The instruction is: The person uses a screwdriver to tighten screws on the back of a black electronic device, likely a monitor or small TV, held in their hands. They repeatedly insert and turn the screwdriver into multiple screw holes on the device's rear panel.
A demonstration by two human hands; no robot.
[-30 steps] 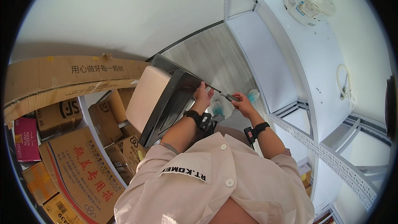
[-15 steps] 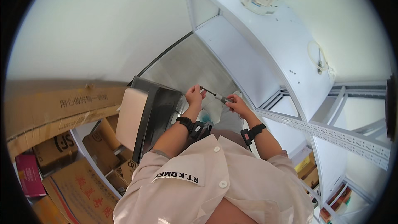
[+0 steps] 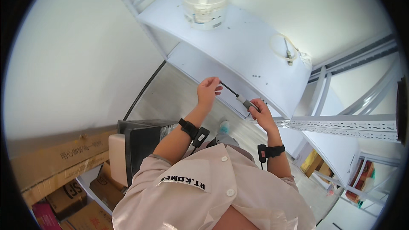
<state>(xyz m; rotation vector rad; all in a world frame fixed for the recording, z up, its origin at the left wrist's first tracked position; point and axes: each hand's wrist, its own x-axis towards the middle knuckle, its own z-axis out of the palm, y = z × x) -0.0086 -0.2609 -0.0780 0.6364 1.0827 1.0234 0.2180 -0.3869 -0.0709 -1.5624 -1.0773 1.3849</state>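
My right hand (image 3: 263,114) is wrapped around the grey handle of a screwdriver (image 3: 242,99). Its dark, slim shaft slants up and left to my left hand (image 3: 208,93), whose thumb and forefinger pinch at the tip. Whether a small piece sits between those fingertips is too small to tell. Both hands are held in front of the near edge of a white shelf (image 3: 238,38). On that shelf lies a second tool (image 3: 289,57) with a thin shaft, beside a pale loop of cord (image 3: 272,50). Several tiny dark bits (image 3: 256,76) are scattered near the edge.
A lidded white bucket (image 3: 206,10) stands on the shelf at the back. Perforated metal uprights (image 3: 341,124) run off to the right. On my left are a black bin-like box (image 3: 142,145) and several cardboard cartons (image 3: 64,155).
The view has shifted so that the shelf and bucket sit further left and lower. Both hands have risen slightly in the picture, and the screwdriver stays held between them.
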